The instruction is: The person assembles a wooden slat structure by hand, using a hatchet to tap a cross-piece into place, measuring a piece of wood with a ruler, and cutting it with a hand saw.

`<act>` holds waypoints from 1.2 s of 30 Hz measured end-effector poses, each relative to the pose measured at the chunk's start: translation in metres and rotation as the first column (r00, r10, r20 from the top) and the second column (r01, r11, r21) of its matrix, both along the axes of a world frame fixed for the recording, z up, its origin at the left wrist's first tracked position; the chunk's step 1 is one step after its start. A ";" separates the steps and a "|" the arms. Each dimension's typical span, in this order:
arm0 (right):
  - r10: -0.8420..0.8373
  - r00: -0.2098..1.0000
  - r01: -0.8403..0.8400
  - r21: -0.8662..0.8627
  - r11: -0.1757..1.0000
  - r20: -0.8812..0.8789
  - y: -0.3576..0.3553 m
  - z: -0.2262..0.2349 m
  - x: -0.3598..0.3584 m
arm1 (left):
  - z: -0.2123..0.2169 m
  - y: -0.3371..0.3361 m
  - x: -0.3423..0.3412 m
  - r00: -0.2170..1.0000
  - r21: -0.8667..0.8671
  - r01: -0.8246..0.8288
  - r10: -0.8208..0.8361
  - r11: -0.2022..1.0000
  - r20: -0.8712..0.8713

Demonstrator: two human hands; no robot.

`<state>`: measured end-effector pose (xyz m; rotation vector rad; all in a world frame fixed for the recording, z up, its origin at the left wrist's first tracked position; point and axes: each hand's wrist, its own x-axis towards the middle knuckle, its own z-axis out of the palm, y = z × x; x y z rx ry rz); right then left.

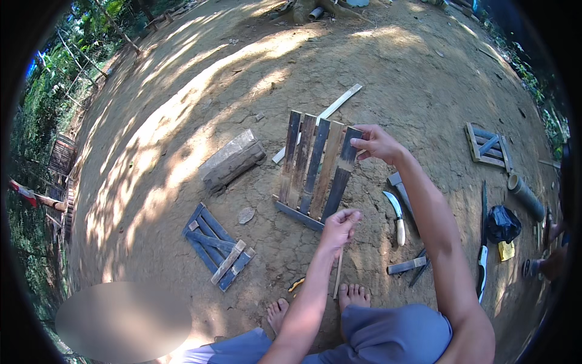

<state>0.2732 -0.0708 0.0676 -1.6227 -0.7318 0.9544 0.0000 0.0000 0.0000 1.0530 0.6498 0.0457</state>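
Observation:
Upright in front of me stands a slatted wooden panel (315, 161), its dark and brown slats joined to a dark crosspiece along the bottom. My right hand (374, 144) grips the upper end of its rightmost slat, thumb on the near face. At the panel's lower right corner my left hand (341, 230) is closed in a pinch; what its fingers hold is hidden. A thin stick (338, 272) runs from beneath that hand toward the ground between my feet; I cannot tell whether the hand holds it. Behind the panel a pale wooden strip (341, 101) lies slanted.
On the dirt to the left are a wood block (233, 159) and a small slatted frame (217, 246). To the right lie a curved knife (397, 218), wood offcuts (406, 265), a long blade (483, 261), a black bag (503, 224), a bamboo tube (525, 197) and another frame (488, 148).

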 end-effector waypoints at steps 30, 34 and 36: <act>0.614 0.612 -0.033 -0.759 0.650 0.499 0.121 0.133 -0.071 | 0.091 0.177 -0.019 0.937 0.824 -0.260 -0.074 0.503 0.341; 0.440 0.615 -0.081 -0.503 0.861 0.654 0.109 0.112 -0.066 | 0.083 0.177 -0.022 0.955 0.804 -0.235 -0.025 0.547 0.297; 0.397 0.553 -0.129 -0.396 0.909 0.733 0.105 0.102 -0.064 | 0.084 0.175 -0.022 0.945 0.781 -0.271 0.002 0.563 0.327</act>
